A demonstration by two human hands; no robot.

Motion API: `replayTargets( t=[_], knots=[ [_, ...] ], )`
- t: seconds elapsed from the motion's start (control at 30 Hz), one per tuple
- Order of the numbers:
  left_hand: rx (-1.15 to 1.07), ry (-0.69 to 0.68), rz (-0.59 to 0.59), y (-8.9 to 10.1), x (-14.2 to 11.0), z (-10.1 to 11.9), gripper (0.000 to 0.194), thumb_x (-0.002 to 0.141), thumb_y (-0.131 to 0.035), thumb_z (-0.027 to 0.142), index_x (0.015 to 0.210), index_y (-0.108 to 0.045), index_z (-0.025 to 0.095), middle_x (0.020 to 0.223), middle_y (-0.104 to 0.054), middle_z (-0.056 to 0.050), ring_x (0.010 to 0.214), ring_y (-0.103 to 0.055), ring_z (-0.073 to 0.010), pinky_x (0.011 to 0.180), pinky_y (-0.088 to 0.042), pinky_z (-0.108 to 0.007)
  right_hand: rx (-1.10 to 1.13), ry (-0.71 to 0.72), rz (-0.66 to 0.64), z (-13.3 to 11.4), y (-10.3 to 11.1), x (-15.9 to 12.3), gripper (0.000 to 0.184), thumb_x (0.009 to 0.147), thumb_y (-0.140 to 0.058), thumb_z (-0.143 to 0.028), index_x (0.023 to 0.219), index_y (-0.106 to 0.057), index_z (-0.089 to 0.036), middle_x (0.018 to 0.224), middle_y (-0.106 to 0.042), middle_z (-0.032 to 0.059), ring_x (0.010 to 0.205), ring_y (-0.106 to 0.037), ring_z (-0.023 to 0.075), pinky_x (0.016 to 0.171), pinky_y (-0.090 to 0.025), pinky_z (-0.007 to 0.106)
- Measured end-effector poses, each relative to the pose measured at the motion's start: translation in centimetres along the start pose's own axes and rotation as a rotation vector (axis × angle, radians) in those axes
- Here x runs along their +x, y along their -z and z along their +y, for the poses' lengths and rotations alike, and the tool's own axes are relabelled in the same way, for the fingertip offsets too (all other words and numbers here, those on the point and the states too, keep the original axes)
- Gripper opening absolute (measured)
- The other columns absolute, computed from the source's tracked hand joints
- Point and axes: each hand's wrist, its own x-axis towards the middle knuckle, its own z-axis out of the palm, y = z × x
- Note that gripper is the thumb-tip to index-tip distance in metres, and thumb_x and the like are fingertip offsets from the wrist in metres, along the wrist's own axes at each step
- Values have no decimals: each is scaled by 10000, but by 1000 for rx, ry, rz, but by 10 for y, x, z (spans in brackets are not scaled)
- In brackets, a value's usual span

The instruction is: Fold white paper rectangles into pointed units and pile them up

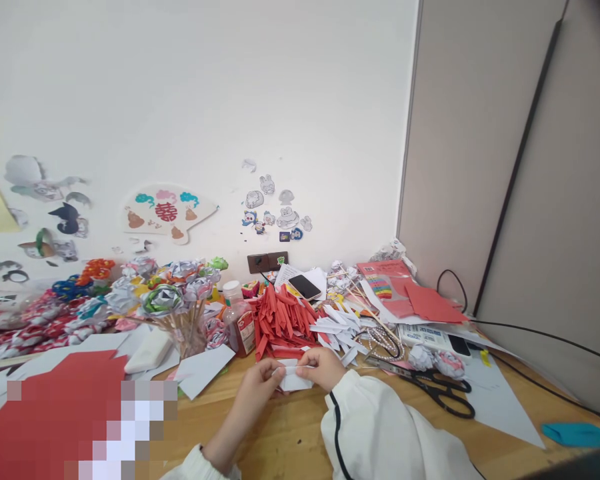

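A small piece of white paper [296, 381] is held between my two hands, just above the wooden table's front part. My left hand [264, 383] pinches its left edge with thumb and fingers. On the other side my right hand [323, 369] grips the right edge the same way. A crease seems to run across the paper near its top. Directly behind my hands lies a heap of folded red paper strips [283, 320]. Beside that heap, to the right, is a pile of folded white paper strips [341, 327].
Black-handled scissors [443, 390] lie at the right. A bottle [239, 320] stands left of the red heap, near paper flowers [163, 299] on sticks. Red sheets [90, 380] cover the left side. A phone [305, 287] rests at the back, and cables [540, 333] cross the right.
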Motion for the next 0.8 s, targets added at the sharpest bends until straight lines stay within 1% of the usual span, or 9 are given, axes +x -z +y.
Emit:
replayTargets(
  t=[0.1,0.17,0.23,0.37,0.5,0.57,0.67,0.73,0.8],
  knots=[
    [33,-43,-10,-2,-1,1,285,586,-574,401,669,-551,129,578,-596,0,500,-562,-139,489,-444,-244,4,4,8,-3,-1,-1,199,582,-614,-306,637,-615,-115,518,-552,-10,453,-441,65,436,-329,174],
    [69,-56,-9,-2,-3,5,277,591,-571,400,631,-556,127,526,-586,5,467,-547,-131,465,-430,-230,34,-3,-11,-3,0,-1,235,575,-619,-339,644,-616,-114,522,-555,-7,458,-450,68,442,-339,179],
    [76,-51,-10,-1,-5,10,282,589,-570,412,594,-547,130,476,-571,15,434,-535,-124,443,-416,-221,82,-24,-73,-3,2,0,296,567,-617,-389,676,-618,-114,542,-566,0,472,-471,77,454,-358,190],
    [20,-9,-62,3,-6,15,297,569,-592,421,593,-532,131,487,-571,22,441,-550,-122,445,-421,-216,186,-28,-224,-6,11,0,404,555,-603,-461,757,-616,-112,616,-593,20,537,-517,100,522,-402,225],
    [-17,8,-99,9,-4,12,299,569,-600,420,589,-513,135,498,-581,19,455,-560,-124,459,-428,-221,253,2,-283,-12,18,-1,434,568,-586,-475,801,-612,-109,666,-598,30,579,-526,105,590,-409,254],
    [-27,17,-105,10,-4,11,304,564,-600,426,589,-508,137,504,-582,16,460,-562,-131,472,-437,-238,259,17,-295,-12,20,-1,438,588,-569,-477,827,-608,-112,689,-597,33,599,-529,109,618,-408,265],
    [20,15,-97,9,-4,11,307,570,-582,435,602,-522,135,516,-572,11,456,-548,-136,463,-430,-249,205,39,-264,-8,20,-1,403,625,-552,-450,855,-604,-124,691,-588,29,611,-522,110,623,-402,259],
    [110,-53,-71,9,-5,11,287,592,-564,420,613,-548,134,527,-562,10,481,-534,-137,472,-419,-241,150,53,-241,-4,17,0,348,653,-542,-410,858,-604,-136,670,-573,18,595,-505,102,605,-396,242],
    [224,-141,-47,8,-6,10,262,619,-543,396,615,-573,136,537,-557,6,509,-517,-135,485,-406,-227,116,65,-245,-3,15,-1,306,680,-526,-373,875,-599,-149,617,-540,-5,546,-472,83,573,-388,224]
  ],
)
